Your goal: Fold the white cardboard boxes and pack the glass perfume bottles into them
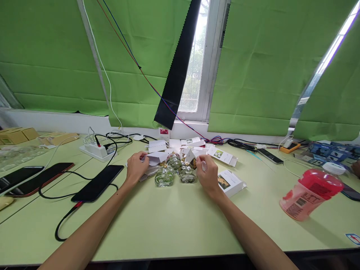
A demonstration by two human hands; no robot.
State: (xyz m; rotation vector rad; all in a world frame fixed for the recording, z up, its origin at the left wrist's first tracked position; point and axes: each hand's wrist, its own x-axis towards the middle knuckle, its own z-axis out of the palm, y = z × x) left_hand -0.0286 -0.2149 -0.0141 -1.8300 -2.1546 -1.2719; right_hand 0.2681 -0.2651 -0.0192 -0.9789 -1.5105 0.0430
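Observation:
Three clear glass perfume bottles with gold-coloured tops stand close together: a front left bottle, a front right bottle and a rear bottle. Left of them, my left hand is closed with its fingertips on a white folded carton. My right hand, to the right of the bottles, pinches a small white carton with a dark picture on it. Beside that hand lies a white perfume box with a yellow flower picture.
Several flattened white boxes lie behind the bottles, including a flower-printed box. A pink-red drink bottle stands at the right. On the left are a cabled phone, a power strip and more phones. Cables run along the wall.

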